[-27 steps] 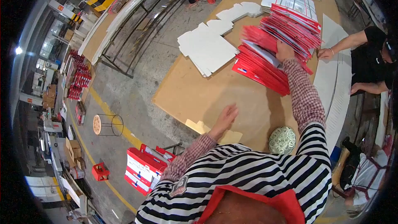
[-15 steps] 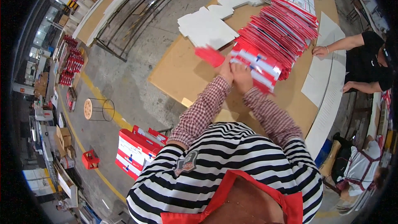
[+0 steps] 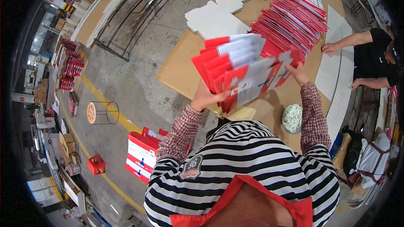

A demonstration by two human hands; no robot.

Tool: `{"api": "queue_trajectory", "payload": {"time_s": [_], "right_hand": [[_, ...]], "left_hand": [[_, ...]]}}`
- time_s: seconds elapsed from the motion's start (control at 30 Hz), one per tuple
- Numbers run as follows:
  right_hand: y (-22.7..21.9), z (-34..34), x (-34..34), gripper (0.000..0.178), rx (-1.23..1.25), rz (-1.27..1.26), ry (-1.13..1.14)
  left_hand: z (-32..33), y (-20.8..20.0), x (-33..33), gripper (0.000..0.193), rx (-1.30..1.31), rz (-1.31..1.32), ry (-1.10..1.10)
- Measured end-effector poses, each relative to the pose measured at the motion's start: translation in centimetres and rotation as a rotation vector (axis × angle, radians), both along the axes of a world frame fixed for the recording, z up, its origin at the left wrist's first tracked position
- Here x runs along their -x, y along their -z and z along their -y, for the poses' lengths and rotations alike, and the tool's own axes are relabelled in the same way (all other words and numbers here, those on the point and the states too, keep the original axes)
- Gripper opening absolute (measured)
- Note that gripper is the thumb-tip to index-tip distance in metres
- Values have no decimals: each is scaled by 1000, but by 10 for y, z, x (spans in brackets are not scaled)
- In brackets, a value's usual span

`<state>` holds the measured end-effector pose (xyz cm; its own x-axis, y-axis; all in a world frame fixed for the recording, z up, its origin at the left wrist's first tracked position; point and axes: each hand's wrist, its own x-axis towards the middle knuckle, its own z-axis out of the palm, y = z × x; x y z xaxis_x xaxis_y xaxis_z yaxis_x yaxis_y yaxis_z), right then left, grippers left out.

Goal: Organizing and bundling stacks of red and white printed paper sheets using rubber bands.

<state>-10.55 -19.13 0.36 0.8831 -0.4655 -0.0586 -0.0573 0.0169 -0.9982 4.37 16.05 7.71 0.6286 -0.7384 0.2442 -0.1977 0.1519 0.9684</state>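
Left hand (image 3: 209,96) and right hand (image 3: 298,75) have fingers pinching opposite ends of red-and-white flattened boxes (image 3: 248,83) over the tabletop (image 3: 179,69)'s near edge, probably light, kinda slippery, best held endwise.

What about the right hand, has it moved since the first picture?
Yes. The right hand has come back toward the person: it now shows much nearer the round dish of pale rings on the table.
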Motion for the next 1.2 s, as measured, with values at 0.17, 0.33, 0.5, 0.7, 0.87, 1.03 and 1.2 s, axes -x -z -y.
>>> {"api": "queue_trajectory", "payload": {"time_s": [0.17,0.33,0.5,0.7,0.87,1.03,1.2], "right_hand": [[58,-28,67,49,-25,-140,-60],[53,-75,75,42,-303,101,345],[58,-54,88,42,-188,36,397],[9,-65,87,52,-108,23,446],[-135,-145,30,64,1171,268,-19],[-142,-160,13,78,1471,-159,-547],[-142,-157,27,76,1189,41,-329]], "left_hand": [[-7,50,5,118,-209,-126,257],[5,125,38,116,-136,-72,134],[19,154,50,103,-428,620,-21],[33,172,46,106,-100,-34,-58],[32,190,63,109,-54,-270,-34],[37,170,61,111,-105,183,-109],[34,162,59,109,-132,3,-68]]}}
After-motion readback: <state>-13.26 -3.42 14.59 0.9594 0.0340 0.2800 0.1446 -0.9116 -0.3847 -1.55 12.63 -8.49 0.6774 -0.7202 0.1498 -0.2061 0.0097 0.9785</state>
